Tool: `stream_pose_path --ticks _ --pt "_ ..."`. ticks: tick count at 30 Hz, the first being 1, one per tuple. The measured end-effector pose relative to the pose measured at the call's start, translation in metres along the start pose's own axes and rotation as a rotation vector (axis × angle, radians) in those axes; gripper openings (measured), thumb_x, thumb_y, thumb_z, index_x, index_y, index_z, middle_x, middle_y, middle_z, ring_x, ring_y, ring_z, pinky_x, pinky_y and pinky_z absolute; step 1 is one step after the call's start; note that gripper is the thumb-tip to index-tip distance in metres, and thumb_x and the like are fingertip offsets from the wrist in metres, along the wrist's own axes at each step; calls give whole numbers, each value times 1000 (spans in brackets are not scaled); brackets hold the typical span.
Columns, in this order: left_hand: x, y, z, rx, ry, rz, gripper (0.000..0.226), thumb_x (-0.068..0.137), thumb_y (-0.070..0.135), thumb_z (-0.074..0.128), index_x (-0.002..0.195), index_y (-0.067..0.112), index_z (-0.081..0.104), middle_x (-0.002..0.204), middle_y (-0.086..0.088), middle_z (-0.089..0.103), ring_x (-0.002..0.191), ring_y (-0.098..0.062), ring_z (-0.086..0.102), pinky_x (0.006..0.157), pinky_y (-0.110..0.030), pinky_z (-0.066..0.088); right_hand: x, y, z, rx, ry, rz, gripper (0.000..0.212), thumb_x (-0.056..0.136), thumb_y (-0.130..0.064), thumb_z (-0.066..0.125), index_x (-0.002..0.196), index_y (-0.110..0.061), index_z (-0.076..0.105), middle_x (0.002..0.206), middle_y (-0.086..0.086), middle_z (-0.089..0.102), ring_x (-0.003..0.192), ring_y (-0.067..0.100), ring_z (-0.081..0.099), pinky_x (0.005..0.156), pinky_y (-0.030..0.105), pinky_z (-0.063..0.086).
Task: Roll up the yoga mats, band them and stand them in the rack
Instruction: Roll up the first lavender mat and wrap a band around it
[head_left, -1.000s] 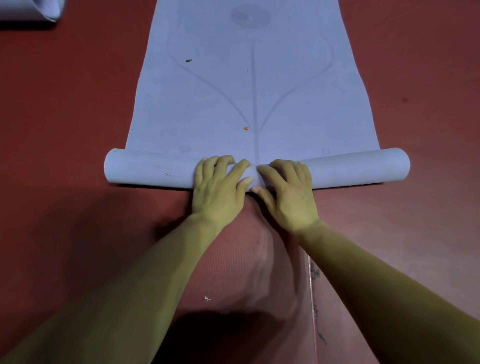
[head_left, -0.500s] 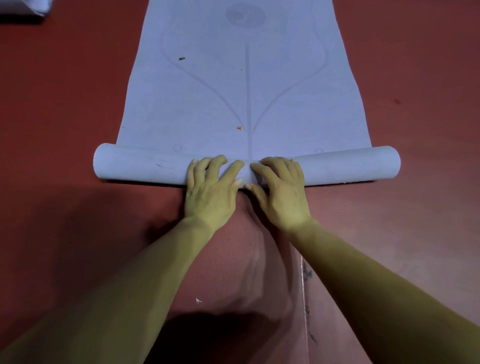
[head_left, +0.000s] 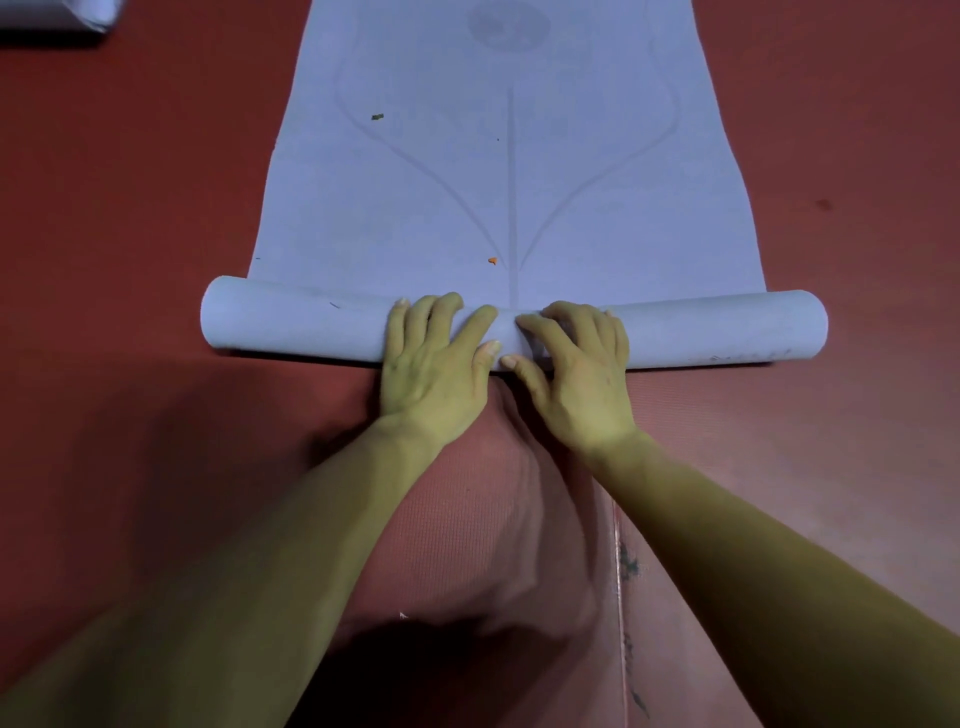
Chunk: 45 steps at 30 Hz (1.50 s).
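Tightness is deciding this step. The pale blue mat is lying flat on the floor, stretching away from the person, with its near end wound into a roll lying crosswise. The left grip and right grip are sitting side by side at the roll's middle, each grasping it with fingers curling over the top and thumbs tucking in at the near side. The roll is looking even in thickness from end to end, so pushing forward with equal pressure, and spreading the hands wider now and then, should be guarding against coning. An orange speck is lying just ahead of the roll and is probably worth brushing off first. The floor is showing a red textured covering, with a seam running toward the person. Another pale roll is peeking in at the far left corner. No band or rack is appearing.
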<state>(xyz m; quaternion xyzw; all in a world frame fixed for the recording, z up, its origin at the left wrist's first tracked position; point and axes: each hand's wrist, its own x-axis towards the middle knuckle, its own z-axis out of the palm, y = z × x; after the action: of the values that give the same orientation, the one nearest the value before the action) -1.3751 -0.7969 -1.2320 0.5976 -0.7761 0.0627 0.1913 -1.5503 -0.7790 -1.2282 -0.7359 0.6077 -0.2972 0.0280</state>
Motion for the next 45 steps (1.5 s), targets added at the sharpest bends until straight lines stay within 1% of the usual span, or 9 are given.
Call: stream_pose_path --ticks 3,6,9,13,20,27,34,42,45 --pt "-4 3 2 9 13 -35 45 97 42 43 135 23 57 134 -13 50 129 -31 40 120 -49 11 10 2 0 6 -14 6 35 94 -45 67 118 -19 71 115 2 62 109 27 56 104 45 36" --pt "-3 1 5 -5 14 -33 42 97 39 43 132 24 59 135 -12 50 130 -31 38 121 -46 4 14 3 -2 -7 -21 -8 37 95 -47 65 119 -19 70 116 3 62 110 28 57 107 45 34" --pt "7 -2 6 1 -17 -34 41 96 39 43 130 25 60 134 -11 52 128 -33 41 120 -49 10 13 3 -3 -24 -38 -37 45 93 -51 66 124 -19 67 124 5 60 118 28 54 114 50 28" --pt "12 -1 6 4 -13 -33 40 95 38 44 129 25 60 132 -12 54 126 -32 42 119 -51 15 16 9 -1 -20 -53 -92 41 95 -48 67 122 -17 67 123 5 61 114 31 56 106 48 36" --pt "10 -1 7 16 32 -22 39 96 38 46 130 22 59 135 -11 50 128 -31 42 120 -48 9 31 18 1 -9 -76 -94 39 95 -48 63 122 -20 69 119 2 62 112 29 56 104 41 32" --pt "44 -3 11 66 -94 -50 40 96 36 40 129 25 59 131 -8 57 121 -32 51 118 -51 20 42 22 5 -54 -58 -113 41 94 -47 68 121 -17 70 119 8 62 108 33 57 101 45 38" --pt "45 -6 4 62 -70 -11 42 96 38 46 131 19 59 129 -14 57 120 -33 51 118 -52 26 52 22 8 -23 -34 -56 37 94 -45 68 118 -17 72 115 4 65 102 30 59 97 40 37" --pt "53 -15 14 50 -39 22 36 95 34 50 126 21 64 130 -11 58 120 -31 51 118 -49 25 57 21 4 -9 -70 -94 48 91 -50 72 121 -13 70 118 11 62 109 34 56 100 46 39" --pt "58 -16 18 39 -17 36 36 95 33 48 124 21 66 128 -11 61 119 -30 52 117 -47 25 53 23 8 -20 -43 -130 42 92 -44 74 119 -12 71 121 14 62 109 38 55 101 49 40"
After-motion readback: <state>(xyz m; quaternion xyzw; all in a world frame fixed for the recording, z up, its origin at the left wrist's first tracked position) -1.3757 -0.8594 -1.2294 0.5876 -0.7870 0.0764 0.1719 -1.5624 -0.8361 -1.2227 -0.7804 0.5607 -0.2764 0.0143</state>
